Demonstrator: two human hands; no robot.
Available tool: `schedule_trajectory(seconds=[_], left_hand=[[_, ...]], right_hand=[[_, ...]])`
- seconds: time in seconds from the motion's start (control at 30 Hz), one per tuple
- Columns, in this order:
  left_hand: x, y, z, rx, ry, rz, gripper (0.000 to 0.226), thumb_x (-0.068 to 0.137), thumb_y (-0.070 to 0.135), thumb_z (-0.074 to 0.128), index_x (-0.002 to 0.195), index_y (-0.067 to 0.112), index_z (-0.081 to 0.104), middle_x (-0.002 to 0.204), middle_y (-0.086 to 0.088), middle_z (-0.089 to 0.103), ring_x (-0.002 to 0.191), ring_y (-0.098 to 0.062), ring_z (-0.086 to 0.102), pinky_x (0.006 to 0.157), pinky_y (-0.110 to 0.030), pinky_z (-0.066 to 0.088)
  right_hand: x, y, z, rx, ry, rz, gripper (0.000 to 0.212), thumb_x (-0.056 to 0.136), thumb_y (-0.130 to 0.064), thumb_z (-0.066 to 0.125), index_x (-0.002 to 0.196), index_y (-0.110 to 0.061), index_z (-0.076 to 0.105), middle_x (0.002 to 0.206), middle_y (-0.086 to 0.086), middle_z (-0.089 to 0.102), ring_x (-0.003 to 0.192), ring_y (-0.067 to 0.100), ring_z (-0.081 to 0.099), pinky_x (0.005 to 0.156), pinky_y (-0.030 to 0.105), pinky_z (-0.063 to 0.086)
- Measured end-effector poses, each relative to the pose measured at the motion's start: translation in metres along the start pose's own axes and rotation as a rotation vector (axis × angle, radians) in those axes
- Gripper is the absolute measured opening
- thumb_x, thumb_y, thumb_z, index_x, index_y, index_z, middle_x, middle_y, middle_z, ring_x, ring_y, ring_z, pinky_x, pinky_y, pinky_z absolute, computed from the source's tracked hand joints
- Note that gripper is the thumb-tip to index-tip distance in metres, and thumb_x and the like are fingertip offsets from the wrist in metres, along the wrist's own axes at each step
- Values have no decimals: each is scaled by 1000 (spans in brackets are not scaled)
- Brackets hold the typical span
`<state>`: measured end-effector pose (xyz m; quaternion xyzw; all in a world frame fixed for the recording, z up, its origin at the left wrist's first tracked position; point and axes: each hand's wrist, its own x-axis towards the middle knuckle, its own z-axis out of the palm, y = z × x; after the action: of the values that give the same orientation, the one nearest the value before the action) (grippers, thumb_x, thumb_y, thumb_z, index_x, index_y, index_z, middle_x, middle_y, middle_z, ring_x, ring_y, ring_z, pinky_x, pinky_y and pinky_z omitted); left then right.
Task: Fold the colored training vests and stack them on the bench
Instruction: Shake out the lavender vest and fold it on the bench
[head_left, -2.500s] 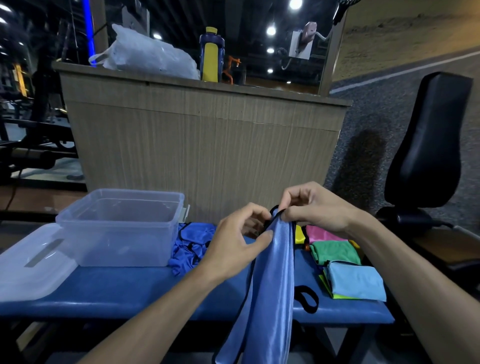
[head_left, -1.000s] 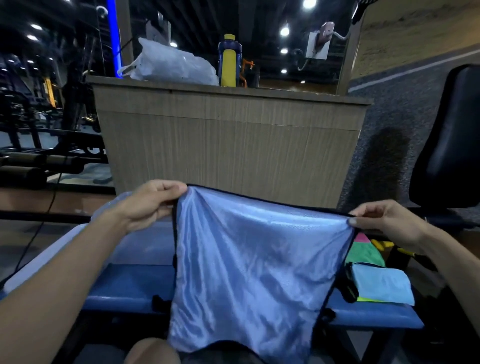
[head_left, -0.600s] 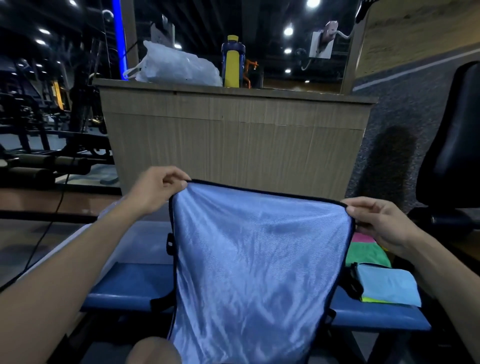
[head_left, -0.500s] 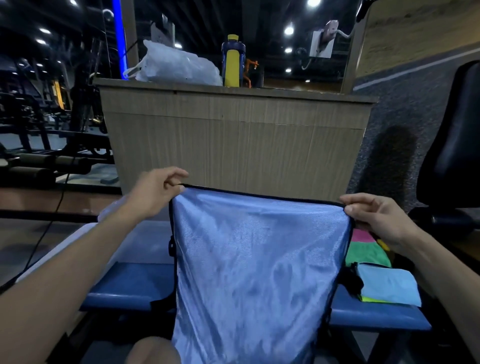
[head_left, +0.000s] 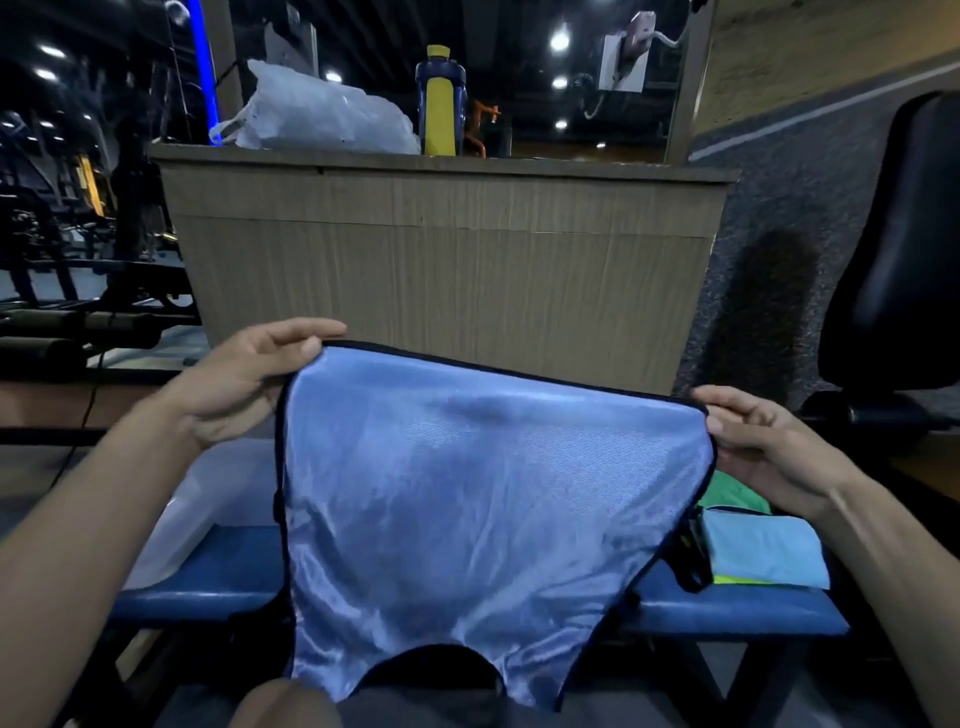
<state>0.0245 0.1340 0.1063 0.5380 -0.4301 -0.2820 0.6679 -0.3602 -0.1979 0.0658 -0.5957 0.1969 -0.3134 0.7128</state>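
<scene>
A: Which step is this?

B: The opening of a fold, I'd say. The left hand (head_left: 249, 374) pinches 1 top corner of the blue vest (head_left: 483, 499), thumb under the black trim and fingers laid over it. The right hand (head_left: 769, 447) pinches the other corner. The vest hangs spread between them, in the air in front of the bench (head_left: 218, 577).

A: And next?

B: Probably bring the 2 corners together to halve it, keeping the edges matched, or lay it flat on the bench first.

A: How does the vest look?

B: Shiny, thin and slippery-looking, lightly wrinkled, black-edged, with a curved cutout at the bottom. On the bench at right, the folded stack (head_left: 763, 551) shows light blue on top.
</scene>
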Motion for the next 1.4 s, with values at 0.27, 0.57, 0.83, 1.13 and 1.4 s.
schedule_trajectory(seconds=[0.27,0.57,0.83,1.13,1.4], left_hand=[[17,-31,111,441,206,-107,14,88,5,72,96,15,78,69,2,68,55,-7,53,45,-19,42],[11,-58,186,296,255,-92,13,85,18,79,97,21,75,80,0,77,66,-10,66,57,-24,53],[8,-45,201,181,240,-115,14,99,9,60,103,8,73,88,-10,74,69,-18,69,65,-30,62],[-9,-17,182,-156,-99,-284,36,109,26,37,129,5,58,122,-24,68,105,-38,71,78,-45,63],[-34,-34,169,509,220,427,39,88,-12,53,89,23,70,85,7,74,76,-15,66,66,-28,53]], right_hand=[[20,18,90,-250,151,73,20,88,5,66,103,-6,74,59,-4,64,58,8,59,57,24,49],[11,33,159,-681,237,-210,14,80,-7,72,86,-19,74,75,-1,76,75,18,73,66,32,59],[2,27,166,-961,239,-406,15,83,-20,72,97,-20,72,83,-4,77,89,15,71,78,26,56],[-8,11,149,-997,170,-441,26,82,-8,71,105,-20,73,84,-2,78,77,11,73,77,28,57],[-6,-33,127,-725,3,-426,30,85,0,60,102,-23,70,86,11,75,83,34,71,81,53,57]])
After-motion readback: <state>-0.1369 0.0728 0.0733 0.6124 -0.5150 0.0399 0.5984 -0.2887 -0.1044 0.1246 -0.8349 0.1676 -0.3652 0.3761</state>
